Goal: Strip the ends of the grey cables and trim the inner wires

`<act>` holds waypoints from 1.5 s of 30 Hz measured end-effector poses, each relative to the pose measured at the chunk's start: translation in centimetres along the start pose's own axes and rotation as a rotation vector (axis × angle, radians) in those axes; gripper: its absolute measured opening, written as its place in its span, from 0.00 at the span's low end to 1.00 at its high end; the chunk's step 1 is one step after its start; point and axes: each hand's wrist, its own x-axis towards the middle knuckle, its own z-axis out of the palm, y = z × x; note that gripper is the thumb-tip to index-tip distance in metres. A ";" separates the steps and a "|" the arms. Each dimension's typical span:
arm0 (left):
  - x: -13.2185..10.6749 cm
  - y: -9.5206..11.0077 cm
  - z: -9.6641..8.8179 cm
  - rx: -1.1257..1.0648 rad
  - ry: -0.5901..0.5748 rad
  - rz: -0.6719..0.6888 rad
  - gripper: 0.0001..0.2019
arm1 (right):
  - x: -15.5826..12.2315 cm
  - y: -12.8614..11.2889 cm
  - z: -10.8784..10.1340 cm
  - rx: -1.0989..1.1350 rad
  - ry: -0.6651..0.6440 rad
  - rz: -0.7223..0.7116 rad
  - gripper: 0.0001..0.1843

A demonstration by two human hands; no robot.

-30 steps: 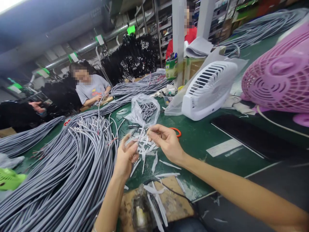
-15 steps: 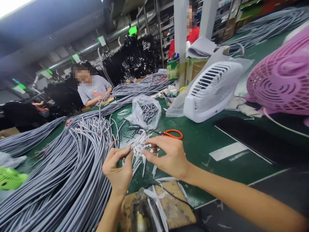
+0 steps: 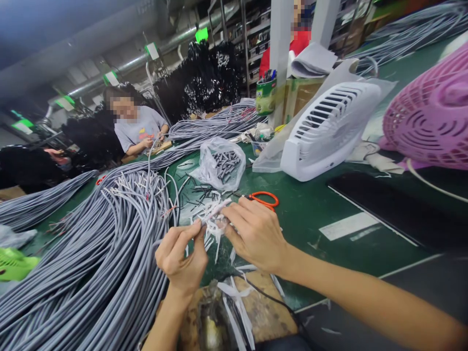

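My left hand (image 3: 183,253) pinches a thin grey cable between thumb and forefinger near its end. The stripped, whitish end of the cable (image 3: 215,210) points up and right toward my right hand (image 3: 256,234). The fingers and thumb of that hand are closed around the white tip, partly hiding it. Beneath both hands lies a pile of white scraps (image 3: 210,239) on the green tabletop. Beyond the pile are short black tube pieces (image 3: 204,187) and orange-handled scissors (image 3: 266,199), close to my right knuckles.
A large bundle of grey cables (image 3: 109,253) fills the left side. A clear bag (image 3: 236,178) of short grey pieces stands behind. To the right are a white fan (image 3: 325,131), a pink fan (image 3: 427,112) and a black mat (image 3: 395,204). A co-worker (image 3: 139,126) sits across.
My right fingers have come together on the cable's white end, which now shows longer between the hands. The view has shifted slightly; the left hand keeps its pinch.
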 end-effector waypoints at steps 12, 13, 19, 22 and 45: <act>-0.2 -0.2 0.4 0.168 -0.059 0.104 0.08 | 1.2 2.1 -2.2 0.209 0.304 0.271 0.10; -0.2 -0.2 0.4 0.185 -0.055 0.132 0.08 | 1.0 1.8 -1.9 0.141 0.229 0.177 0.11; 0.0 0.1 0.2 0.238 -0.072 0.237 0.08 | 0.3 0.6 -0.3 -0.079 0.113 -0.114 0.17; 0.0 0.3 0.2 0.230 -0.070 0.241 0.09 | 0.2 0.7 -0.1 -0.087 0.117 -0.096 0.17; -0.4 0.6 0.8 -0.029 -0.111 0.074 0.07 | 0.5 0.8 1.0 1.056 -0.145 0.606 0.12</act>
